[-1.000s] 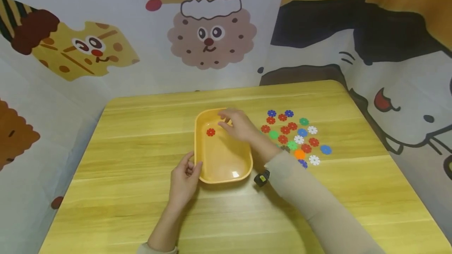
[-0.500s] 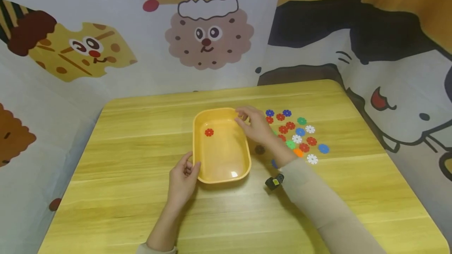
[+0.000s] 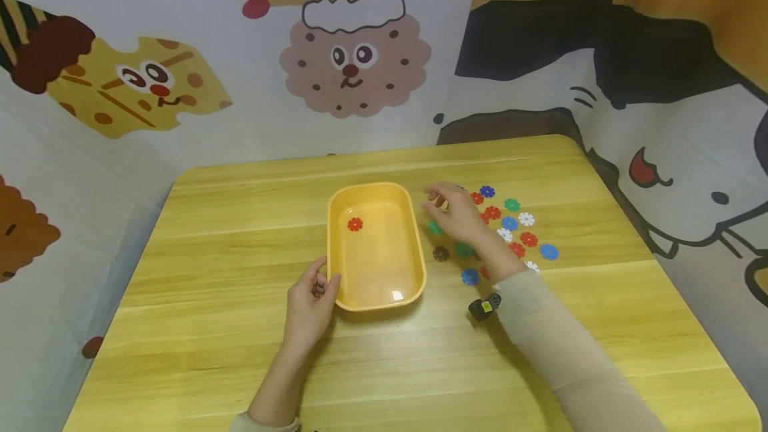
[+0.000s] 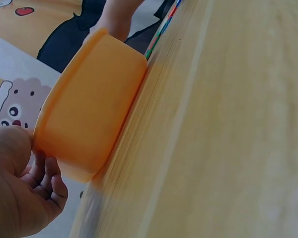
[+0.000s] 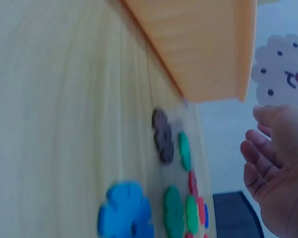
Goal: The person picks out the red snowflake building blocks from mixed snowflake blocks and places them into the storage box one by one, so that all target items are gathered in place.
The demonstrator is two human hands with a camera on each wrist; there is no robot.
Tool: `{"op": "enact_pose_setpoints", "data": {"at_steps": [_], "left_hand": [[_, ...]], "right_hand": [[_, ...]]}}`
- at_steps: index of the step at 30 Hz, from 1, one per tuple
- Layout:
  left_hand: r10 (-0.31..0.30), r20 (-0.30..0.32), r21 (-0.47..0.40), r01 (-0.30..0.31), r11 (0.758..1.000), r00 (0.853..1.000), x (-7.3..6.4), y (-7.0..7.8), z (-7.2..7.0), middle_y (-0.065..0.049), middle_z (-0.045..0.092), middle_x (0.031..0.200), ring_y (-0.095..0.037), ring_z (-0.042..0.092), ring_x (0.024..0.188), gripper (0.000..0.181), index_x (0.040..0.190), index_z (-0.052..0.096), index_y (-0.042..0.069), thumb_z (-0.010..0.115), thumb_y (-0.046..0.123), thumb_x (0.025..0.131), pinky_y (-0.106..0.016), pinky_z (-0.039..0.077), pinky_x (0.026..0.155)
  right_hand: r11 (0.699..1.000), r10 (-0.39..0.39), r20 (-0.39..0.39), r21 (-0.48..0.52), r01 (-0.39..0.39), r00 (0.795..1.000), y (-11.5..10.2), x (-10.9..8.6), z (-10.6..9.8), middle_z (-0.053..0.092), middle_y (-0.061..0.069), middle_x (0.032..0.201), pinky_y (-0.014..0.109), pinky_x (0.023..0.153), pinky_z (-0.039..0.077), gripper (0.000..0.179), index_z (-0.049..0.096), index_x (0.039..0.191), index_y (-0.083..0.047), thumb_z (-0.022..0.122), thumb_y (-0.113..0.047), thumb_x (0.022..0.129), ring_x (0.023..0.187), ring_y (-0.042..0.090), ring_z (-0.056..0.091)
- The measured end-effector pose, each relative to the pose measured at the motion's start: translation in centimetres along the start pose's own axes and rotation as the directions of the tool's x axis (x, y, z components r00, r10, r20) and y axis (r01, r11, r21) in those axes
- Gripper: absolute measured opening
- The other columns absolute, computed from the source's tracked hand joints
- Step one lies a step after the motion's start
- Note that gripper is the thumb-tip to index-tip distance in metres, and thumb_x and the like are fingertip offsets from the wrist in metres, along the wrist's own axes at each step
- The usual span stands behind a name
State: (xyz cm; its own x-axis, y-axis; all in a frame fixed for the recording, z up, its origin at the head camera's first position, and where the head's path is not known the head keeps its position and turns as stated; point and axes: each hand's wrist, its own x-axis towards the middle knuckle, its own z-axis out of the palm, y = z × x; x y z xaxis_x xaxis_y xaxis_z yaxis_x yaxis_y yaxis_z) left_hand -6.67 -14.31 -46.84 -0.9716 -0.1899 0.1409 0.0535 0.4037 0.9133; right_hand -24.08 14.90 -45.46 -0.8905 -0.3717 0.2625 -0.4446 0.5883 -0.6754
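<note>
A yellow-orange plastic tub stands on the table, with one red notched disc lying inside it. My left hand holds the tub's near left corner, pinching the rim between thumb and fingers; the left wrist view shows the tub's outer wall beside those fingers. Just right of the tub, my right hand hovers with nothing visible in its loosely bent fingers. Below it are a brown disc and a blue disc. Part of the disc group is hidden by the right hand and forearm.
Several flat flower-shaped discs, among them a white one and a light blue one, spread over the right side of the wooden table. A cartoon-print cloth hangs behind the table.
My right hand has moved from above the tub, past its right rim, to over the left part of the disc group. The left hand keeps its hold on the tub.
</note>
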Motion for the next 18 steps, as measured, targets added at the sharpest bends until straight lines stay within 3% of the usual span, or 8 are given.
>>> {"op": "enact_pose_setpoints", "data": {"at_steps": [9,18], "left_hand": [[-0.023,0.005,-0.001,0.023,1.0,1.0,0.0,0.0,0.0,-0.005,0.059,0.076,-0.014,0.055,0.066,0.043,0.136,0.058,-0.005,0.069,0.005,0.095,-0.021,0.049,0.059],[-0.02,0.004,-0.001,0.02,1.0,1.0,0.0,-0.1,0.1,-0.005,0.059,0.076,-0.014,0.055,0.066,0.043,0.136,0.059,-0.004,0.07,0.005,0.095,-0.021,0.049,0.059]], "right_hand": [[0.992,0.109,0.066,-0.064,-0.104,0.992,2.4,-1.1,-1.2,0.064,0.021,0.116,0.048,0.089,0.055,0.035,0.062,0.128,0.005,0.069,-0.012,0.097,0.105,0.036,0.063],[0.971,0.195,0.175,-0.176,-0.164,0.965,2.9,-1.9,-1.9,0.064,0.019,0.112,0.051,0.093,0.051,0.035,0.064,0.123,0.003,0.072,-0.018,0.095,0.104,0.036,0.06]]}}
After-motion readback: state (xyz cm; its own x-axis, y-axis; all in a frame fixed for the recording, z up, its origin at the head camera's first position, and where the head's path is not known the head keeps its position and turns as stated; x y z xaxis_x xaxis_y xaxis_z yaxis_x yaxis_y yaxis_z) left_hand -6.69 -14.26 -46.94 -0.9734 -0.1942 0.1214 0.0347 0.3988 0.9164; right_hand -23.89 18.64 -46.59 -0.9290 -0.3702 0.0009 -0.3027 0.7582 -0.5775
